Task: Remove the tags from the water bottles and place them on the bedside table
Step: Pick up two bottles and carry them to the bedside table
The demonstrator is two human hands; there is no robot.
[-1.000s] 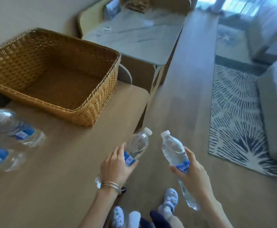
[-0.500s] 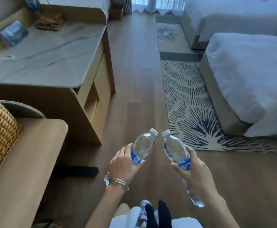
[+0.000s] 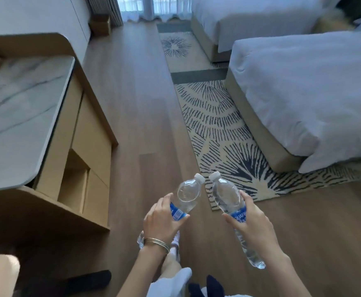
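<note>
Left grip [image 3: 162,219] curls round left bottle [image 3: 188,194], right grip [image 3: 250,221] round right bottle [image 3: 226,196] — wicker basket gone from view vs before, bed [image 3: 303,93] nearer.

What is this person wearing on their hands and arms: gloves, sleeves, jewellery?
No gloves, and no sleeves in view: both forearms are bare. The left hand has a stack of thin metal bangles at its wrist. The right hand and its wrist show no jewellery.

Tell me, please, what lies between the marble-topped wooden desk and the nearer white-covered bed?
In the head view, a strip of bare brown wood-plank floor beside the desk, then the cream rug with dark blue rays along the bed.
</note>
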